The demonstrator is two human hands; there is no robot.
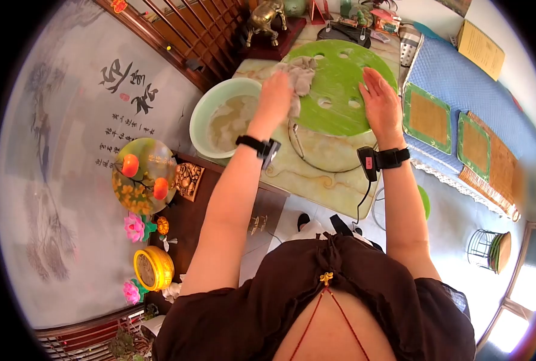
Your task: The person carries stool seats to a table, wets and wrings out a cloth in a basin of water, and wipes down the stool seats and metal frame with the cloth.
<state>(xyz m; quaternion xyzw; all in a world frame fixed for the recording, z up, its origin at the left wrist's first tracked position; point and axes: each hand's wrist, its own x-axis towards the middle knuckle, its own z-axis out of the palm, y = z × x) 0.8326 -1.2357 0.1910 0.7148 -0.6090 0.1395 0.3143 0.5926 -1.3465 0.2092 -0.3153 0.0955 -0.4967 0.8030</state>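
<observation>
A round green stool seat (340, 120) with several holes lies on the table, its surface streaked with wet, whitish marks. Bunched under my left hand (274, 99) is a greyish cloth (303, 75), pressed on the seat's left side; the hand is a little blurred and its fingers are closed on the cloth. My right hand (382, 102) rests against the seat's right edge, fingers stretched out along the rim. Below the seat a curved metal ring (301, 151) shows. Left of my left hand stands a pale green basin (200, 123) holding cloudy water.
The marble-patterned table (334, 191) carries a golden animal figure (267, 23) on a dark stand at the back. On the right is a bench with a blue quilted cover (445, 72) and woven mats (427, 117). A yellow pot (154, 268) stands lower left. Stacked stools (490, 249) stand on the floor.
</observation>
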